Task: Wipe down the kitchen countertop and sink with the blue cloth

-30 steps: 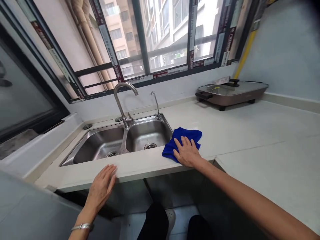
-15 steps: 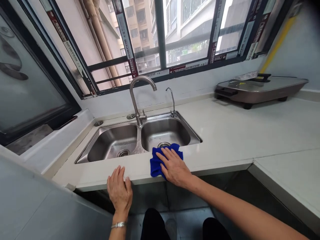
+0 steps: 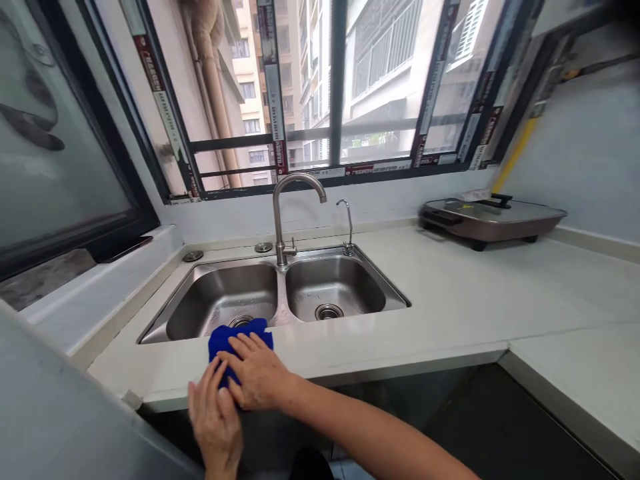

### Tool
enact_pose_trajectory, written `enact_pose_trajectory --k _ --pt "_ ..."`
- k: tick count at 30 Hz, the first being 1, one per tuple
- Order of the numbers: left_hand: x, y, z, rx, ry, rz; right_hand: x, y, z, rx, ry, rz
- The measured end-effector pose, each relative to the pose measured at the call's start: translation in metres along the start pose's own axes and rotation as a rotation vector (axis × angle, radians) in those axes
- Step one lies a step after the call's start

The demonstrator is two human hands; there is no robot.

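Note:
A bright blue cloth (image 3: 220, 339) lies on the white counter (image 3: 350, 347) at the front rim of the sink's left basin. My right hand (image 3: 257, 373) presses down on it, fingers stretched over the fabric, holding it against the counter. Beside it, at the counter's front edge, my left hand (image 3: 215, 413) has its fingers extended. Its fingertips reach the cloth's lower left side, close to my right hand; whether they press on it I cannot tell. Behind the cloth is the double steel sink (image 3: 281, 297), with drops of water inside.
A tall curved faucet (image 3: 278, 220) and a thin small tap (image 3: 349, 220) rise behind the basins. Two round metal caps sit on the back ledge. An electric pan with a lid (image 3: 493, 220) stands at the right. Windows (image 3: 305, 80) line the back; a grey panel (image 3: 65, 400) borders the left.
My right hand has slid the blue cloth left along the counter, from the right basin to the left one. My left hand is now beside it. The view has shifted.

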State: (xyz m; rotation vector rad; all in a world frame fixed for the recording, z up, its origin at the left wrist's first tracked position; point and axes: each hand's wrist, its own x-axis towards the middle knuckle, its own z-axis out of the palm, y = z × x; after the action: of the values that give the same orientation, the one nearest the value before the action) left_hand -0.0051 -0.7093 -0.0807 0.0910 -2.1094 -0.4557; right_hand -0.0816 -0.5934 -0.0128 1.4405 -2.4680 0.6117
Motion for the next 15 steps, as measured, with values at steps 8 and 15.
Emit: enact_pose_trajectory --k 8,15 --pt "0.024 -0.009 -0.01 0.207 -0.114 -0.001 -0.064 0.016 -0.009 -0.077 0.282 0.114" --pt "0.024 -0.011 -0.007 0.272 -0.213 -0.012 -0.175 0.083 -0.045 -0.231 0.442 0.263"
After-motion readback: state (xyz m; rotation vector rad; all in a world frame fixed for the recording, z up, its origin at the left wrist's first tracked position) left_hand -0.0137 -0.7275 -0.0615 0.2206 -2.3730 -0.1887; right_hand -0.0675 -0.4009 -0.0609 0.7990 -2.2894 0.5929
